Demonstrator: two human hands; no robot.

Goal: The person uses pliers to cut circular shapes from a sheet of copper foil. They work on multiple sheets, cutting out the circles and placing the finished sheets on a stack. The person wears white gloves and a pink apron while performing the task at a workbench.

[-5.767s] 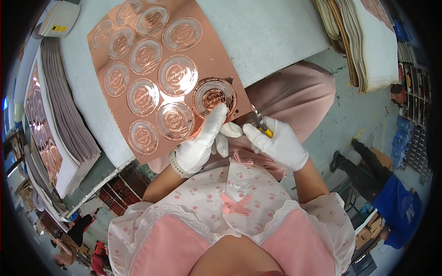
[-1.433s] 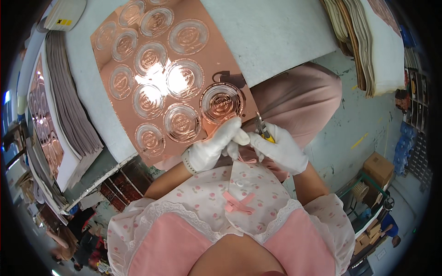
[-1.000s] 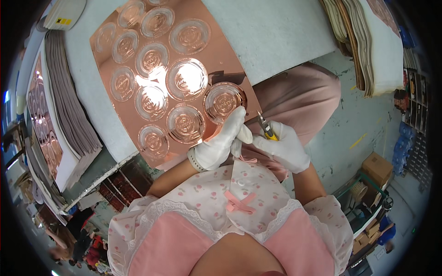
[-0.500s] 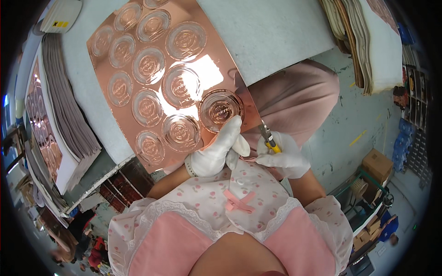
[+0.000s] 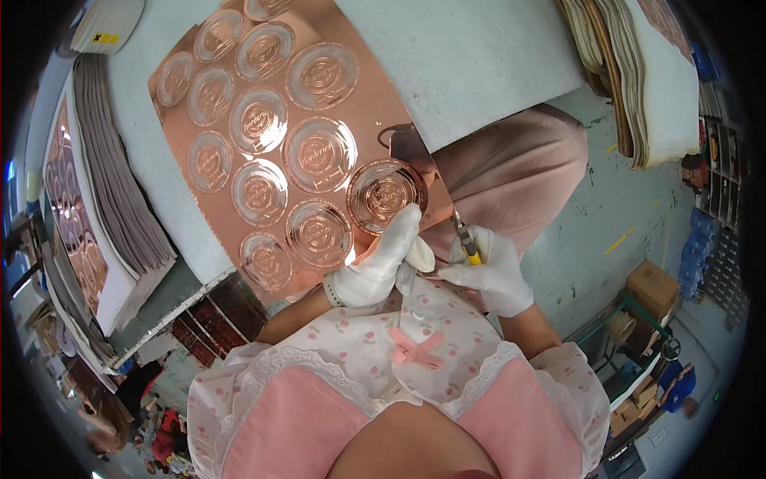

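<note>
A shiny copper sheet (image 5: 263, 160) of round embossed discs lies on the grey table (image 5: 479, 56). The nearest disc (image 5: 387, 195) is pressed down by the gloved left hand (image 5: 379, 259); a yellow-handled knife (image 5: 465, 239) is gripped in the right hand (image 5: 491, 271). All discs appear uncut, judged from here

The foil sheet (image 5: 319, 152) is laid across the surface (image 5: 471, 64), with its near corner hanging over the edge above the lap. The left hand (image 5: 383, 259) is pressed on that corner, just below the nearest embossed disc (image 5: 387, 195). The right hand (image 5: 491, 267) is kept just to its right, with a small knife (image 5: 465, 239) gripped in it. A stack of sheets (image 5: 112, 191) is piled left of the foil sheet, and another stack (image 5: 630, 72) is found far right.
</note>
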